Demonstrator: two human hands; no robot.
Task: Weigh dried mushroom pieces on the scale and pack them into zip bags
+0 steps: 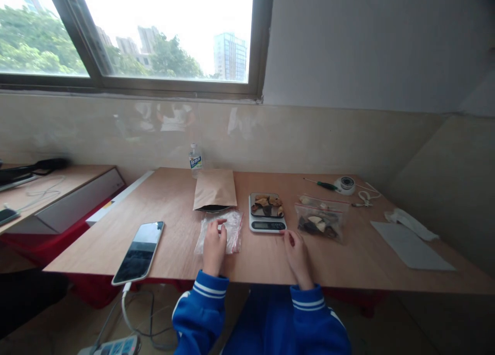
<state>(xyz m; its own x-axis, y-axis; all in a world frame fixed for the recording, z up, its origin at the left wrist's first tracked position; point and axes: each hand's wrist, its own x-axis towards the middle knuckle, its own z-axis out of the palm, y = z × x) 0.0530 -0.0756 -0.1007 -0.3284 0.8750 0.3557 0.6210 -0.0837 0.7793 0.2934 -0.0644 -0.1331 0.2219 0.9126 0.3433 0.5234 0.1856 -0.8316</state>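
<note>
The bottle (195, 160) label is unreadable. My left hand (214, 244) lies flat on a bag (218, 232). My right hand (296, 252) rests open beside the scale (266, 212).

Left hand (214, 245) on plastic bags (219, 232) (flat).

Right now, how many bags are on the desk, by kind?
Clear empty zip bag, under the left hand: 1
Clear zip bag holding pieces, beside the scale near the right hand: 1
Brown paper bag: 1
Total: 3
</note>
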